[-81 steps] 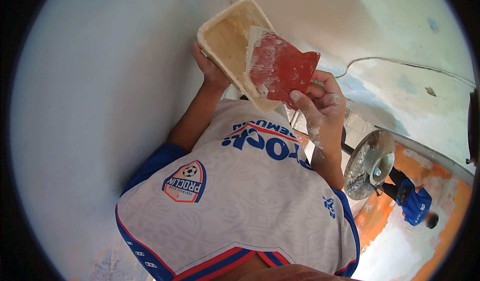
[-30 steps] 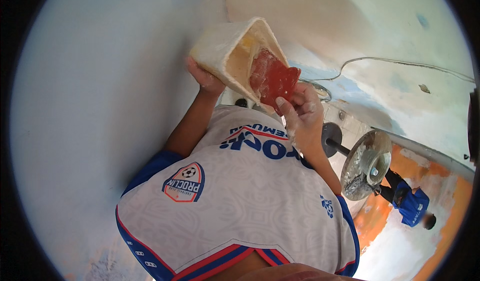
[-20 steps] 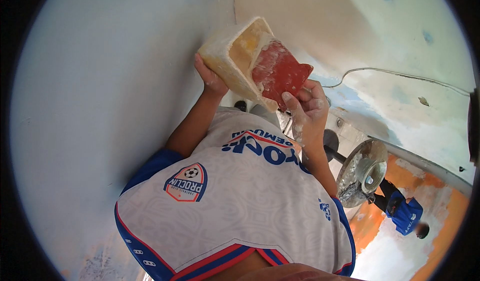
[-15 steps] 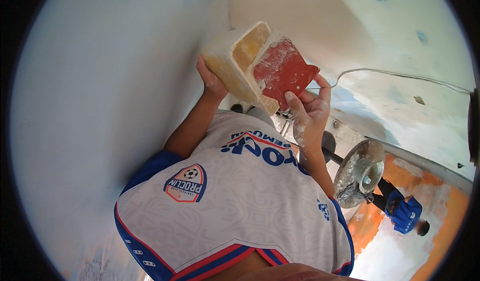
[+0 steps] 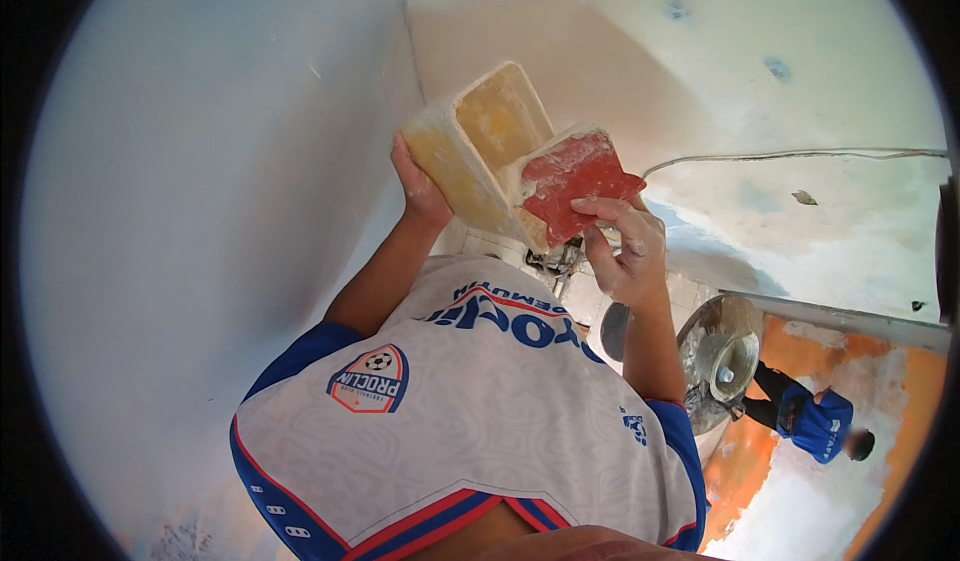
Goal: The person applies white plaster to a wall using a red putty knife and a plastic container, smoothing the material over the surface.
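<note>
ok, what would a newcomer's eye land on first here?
Probably the smeared red scraper in the right hand, just above centre, at the mouth of a yellowish tub held by the left hand. Then the person in blue at lower right, against an orange-and-white wall.

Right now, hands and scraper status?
Left hand holding cream container. Right hand gripping pale-smeared red scraper at the container. Person in blue, off right.
</note>
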Available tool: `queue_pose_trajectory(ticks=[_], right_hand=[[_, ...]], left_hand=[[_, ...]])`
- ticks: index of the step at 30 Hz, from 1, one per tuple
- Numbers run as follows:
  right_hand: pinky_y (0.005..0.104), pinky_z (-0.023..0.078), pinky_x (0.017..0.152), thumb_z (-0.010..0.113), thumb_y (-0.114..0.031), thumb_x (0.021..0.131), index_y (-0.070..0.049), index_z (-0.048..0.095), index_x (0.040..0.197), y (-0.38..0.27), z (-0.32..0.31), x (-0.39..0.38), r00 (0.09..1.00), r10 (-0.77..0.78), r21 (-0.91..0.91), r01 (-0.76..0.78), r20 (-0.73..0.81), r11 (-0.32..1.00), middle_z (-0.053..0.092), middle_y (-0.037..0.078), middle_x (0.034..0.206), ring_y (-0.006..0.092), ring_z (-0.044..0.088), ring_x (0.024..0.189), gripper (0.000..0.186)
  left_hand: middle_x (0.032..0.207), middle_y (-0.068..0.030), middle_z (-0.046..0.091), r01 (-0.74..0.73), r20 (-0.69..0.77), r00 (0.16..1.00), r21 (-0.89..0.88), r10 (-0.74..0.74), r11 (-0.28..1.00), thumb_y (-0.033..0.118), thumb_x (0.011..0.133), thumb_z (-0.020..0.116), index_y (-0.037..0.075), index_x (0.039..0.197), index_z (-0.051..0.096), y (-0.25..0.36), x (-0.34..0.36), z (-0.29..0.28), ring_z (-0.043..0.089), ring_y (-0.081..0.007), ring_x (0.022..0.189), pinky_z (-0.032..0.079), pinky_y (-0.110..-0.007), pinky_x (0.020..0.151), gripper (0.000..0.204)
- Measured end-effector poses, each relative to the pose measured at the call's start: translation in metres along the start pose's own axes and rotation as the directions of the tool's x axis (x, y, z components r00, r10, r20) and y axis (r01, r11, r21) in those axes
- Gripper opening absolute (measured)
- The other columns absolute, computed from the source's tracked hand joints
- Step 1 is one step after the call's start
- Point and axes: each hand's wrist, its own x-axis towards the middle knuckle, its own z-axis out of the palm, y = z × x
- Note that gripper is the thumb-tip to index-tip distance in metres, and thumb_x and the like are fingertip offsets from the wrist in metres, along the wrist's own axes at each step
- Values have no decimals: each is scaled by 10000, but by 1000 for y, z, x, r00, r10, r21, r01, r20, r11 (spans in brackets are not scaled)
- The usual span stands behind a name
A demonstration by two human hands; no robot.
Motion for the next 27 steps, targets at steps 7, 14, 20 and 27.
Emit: queue_pose_trajectory(ticks=[7, 14, 20, 27], right_hand=[[400, 566, 798, 816, -21, 725, -52, 750, 1078, 25, -32, 14, 967, -250, -282, 226, -51, 932, 763, 130, 937, 320, 713, 862, 360], [424, 563, 800, 847, -89, 684, -97, 769, 1078, 30, -69, 31, 924, -382, -393, 358, 19, 847, 755, 103, 943, 309, 704, 866, 401], [395, 527, 698, 847, -76, 665, -125, 777, 1047, 30, -96, 22, 909, -413, -580, 366, 56, 728, 610, 20, 763, 260, 641, 786, 391], [413, 503, 794, 841, -77, 658, -204, 768, 1008, 37, -102, 17, 801, -592, -708, 368, -87, 603, 631, 5, 889, 261, 649, 813, 380]], left_hand=[[1507, -113, 527, 13, 83, 996, -36, -10, 999, 759, 992, 243, 118, 1536, 446, -8, 11, 34, 529, -300, 1364, 431, -465, 1145, 865], [1462, -110, 557, 17, 11, 1000, -79, -16, 997, 751, 988, 217, 125, 1516, 462, -15, 16, 74, 557, -295, 1326, 474, -461, 1100, 855], [1494, -100, 529, 22, 127, 992, -148, -3, 989, 757, 979, 245, 154, 1538, 434, -9, 20, 90, 550, -300, 1337, 491, -480, 1088, 844], [1514, -89, 515, -14, 77, 997, -130, 25, 991, 775, 970, 269, 162, 1559, 411, -21, 18, 108, 534, -303, 1358, 488, -483, 1090, 862]])
